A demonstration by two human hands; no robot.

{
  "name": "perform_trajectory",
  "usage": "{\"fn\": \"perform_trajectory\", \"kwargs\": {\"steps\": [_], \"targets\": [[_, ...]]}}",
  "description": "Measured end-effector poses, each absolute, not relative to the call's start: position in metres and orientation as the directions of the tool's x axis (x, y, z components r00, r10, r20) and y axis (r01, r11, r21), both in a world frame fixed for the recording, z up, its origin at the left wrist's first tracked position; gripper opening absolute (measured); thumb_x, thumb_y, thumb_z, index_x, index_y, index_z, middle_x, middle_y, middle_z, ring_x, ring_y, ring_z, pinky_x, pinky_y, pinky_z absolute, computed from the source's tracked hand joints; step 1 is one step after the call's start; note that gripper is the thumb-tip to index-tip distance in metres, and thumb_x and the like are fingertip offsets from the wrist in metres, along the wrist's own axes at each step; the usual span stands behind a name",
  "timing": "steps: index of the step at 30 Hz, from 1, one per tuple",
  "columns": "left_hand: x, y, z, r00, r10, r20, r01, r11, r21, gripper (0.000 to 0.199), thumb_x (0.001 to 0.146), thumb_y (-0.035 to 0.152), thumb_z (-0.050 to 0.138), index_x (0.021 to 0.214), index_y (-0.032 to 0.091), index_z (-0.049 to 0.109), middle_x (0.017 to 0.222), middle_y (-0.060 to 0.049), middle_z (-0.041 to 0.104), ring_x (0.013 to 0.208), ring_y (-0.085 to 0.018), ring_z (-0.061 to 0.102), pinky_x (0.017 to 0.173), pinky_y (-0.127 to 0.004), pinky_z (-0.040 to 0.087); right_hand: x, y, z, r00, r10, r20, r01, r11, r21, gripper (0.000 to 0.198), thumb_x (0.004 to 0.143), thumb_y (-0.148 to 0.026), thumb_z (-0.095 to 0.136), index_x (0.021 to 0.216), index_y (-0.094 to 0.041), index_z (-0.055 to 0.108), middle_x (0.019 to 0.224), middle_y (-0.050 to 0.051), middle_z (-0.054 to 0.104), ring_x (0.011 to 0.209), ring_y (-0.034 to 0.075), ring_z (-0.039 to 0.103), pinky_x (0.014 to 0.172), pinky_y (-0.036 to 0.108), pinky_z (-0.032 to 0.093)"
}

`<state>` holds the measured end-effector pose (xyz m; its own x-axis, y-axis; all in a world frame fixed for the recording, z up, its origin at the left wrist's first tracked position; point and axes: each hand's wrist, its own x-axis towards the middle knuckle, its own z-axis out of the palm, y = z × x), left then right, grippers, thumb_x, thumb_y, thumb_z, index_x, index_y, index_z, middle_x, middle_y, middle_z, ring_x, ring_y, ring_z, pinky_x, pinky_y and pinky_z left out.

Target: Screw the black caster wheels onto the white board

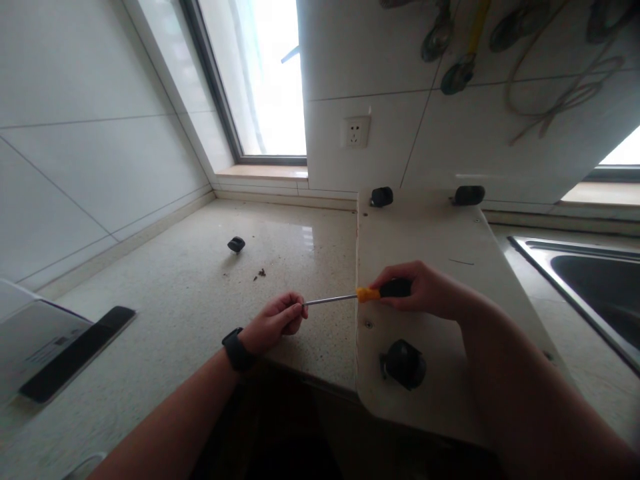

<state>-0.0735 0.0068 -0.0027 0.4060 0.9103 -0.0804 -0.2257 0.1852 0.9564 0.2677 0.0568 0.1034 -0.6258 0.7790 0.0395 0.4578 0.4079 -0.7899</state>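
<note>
A screwdriver with a yellow and black handle lies level across the left edge of a white board. My right hand grips its handle above the board. The fingers of my left hand are closed at the tip of the shaft, over the speckled counter; whether they also pinch something small there is hidden. Black casters stand up from the board: one near its front left corner, one at the back left, and one at the back right. A loose black caster rests on the counter.
Small dark bits lie on the counter. At the left is a white device with a black edge. A steel sink is on the right. Behind are a wall socket, a window and hanging pipes with cord.
</note>
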Motion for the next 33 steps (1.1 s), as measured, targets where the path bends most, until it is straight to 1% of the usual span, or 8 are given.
{"fn": "perform_trajectory", "kwargs": {"steps": [6,10,15,20,24,28,30,33], "targets": [[-0.071,0.004,0.000,0.420,0.901,-0.107,-0.182,0.199,0.963,0.033,0.088,0.046,0.074,0.093,0.017,0.058,0.081,0.000,0.058,0.057,-0.006,0.042,0.051,-0.021,0.029,0.271,0.058,0.101,-0.666,0.743,0.066,0.394,0.425,-0.815,0.029,0.080,-0.039,0.078,0.103,-0.022,0.079,0.104,0.006,0.078,0.094,0.022,0.071,0.086,0.036,0.053],[-0.071,0.003,0.000,0.414,0.902,-0.122,-0.037,0.151,0.988,0.036,0.089,0.051,0.071,0.093,0.017,0.059,0.079,0.001,0.057,0.057,-0.007,0.042,0.052,-0.021,0.031,0.270,0.058,0.105,-0.714,0.691,0.113,0.356,0.498,-0.791,0.024,0.083,-0.035,0.078,0.103,-0.023,0.078,0.109,0.006,0.076,0.101,0.022,0.070,0.093,0.037,0.052],[-0.070,0.004,0.001,0.403,0.907,-0.121,0.139,0.070,0.988,0.031,0.091,0.048,0.066,0.090,0.018,0.060,0.077,0.001,0.056,0.057,-0.009,0.039,0.052,-0.021,0.029,0.270,0.054,0.111,-0.733,0.661,0.159,0.361,0.577,-0.732,0.020,0.084,-0.029,0.075,0.104,-0.027,0.080,0.107,0.006,0.071,0.094,0.019,0.068,0.086,0.034,0.052],[-0.068,0.007,0.005,0.434,0.898,-0.066,0.222,-0.036,0.974,0.028,0.091,0.045,0.065,0.088,0.018,0.062,0.080,-0.002,0.061,0.068,-0.014,0.049,0.063,-0.025,0.039,0.273,0.053,0.113,-0.733,0.662,0.156,0.371,0.581,-0.725,0.022,0.081,-0.024,0.076,0.103,-0.029,0.081,0.105,0.004,0.072,0.091,0.019,0.068,0.083,0.032,0.052],[-0.069,0.007,0.006,0.442,0.894,-0.070,0.236,-0.040,0.971,0.027,0.090,0.044,0.066,0.089,0.018,0.062,0.082,-0.003,0.063,0.071,-0.015,0.052,0.065,-0.026,0.040,0.273,0.053,0.114,-0.734,0.661,0.155,0.377,0.587,-0.716,0.025,0.081,-0.025,0.077,0.106,-0.028,0.080,0.106,0.003,0.074,0.093,0.019,0.070,0.085,0.032,0.052],[-0.070,0.009,-0.001,0.407,0.907,-0.103,0.195,0.024,0.981,0.034,0.090,0.051,0.066,0.091,0.018,0.061,0.077,0.000,0.058,0.059,-0.010,0.043,0.055,-0.023,0.034,0.273,0.054,0.110,-0.726,0.670,0.155,0.407,0.600,-0.688,0.026,0.084,-0.032,0.076,0.109,-0.025,0.078,0.105,0.004,0.075,0.095,0.020,0.069,0.087,0.034,0.051],[-0.071,0.011,-0.005,0.381,0.918,-0.111,0.150,0.057,0.987,0.037,0.089,0.054,0.067,0.092,0.018,0.060,0.078,0.001,0.058,0.057,-0.009,0.041,0.053,-0.022,0.033,0.273,0.054,0.109,-0.695,0.704,0.144,0.442,0.577,-0.687,0.029,0.084,-0.034,0.076,0.111,-0.024,0.076,0.106,0.005,0.075,0.096,0.021,0.069,0.086,0.034,0.051],[-0.071,0.012,-0.010,0.364,0.925,-0.112,0.090,0.084,0.992,0.039,0.087,0.056,0.069,0.093,0.018,0.059,0.081,0.001,0.059,0.056,-0.009,0.044,0.051,-0.022,0.034,0.272,0.052,0.108,-0.621,0.777,0.100,0.491,0.486,-0.723,0.033,0.080,-0.035,0.080,0.108,-0.021,0.070,0.091,0.002,0.073,0.079,0.017,0.066,0.071,0.029,0.050]]}}
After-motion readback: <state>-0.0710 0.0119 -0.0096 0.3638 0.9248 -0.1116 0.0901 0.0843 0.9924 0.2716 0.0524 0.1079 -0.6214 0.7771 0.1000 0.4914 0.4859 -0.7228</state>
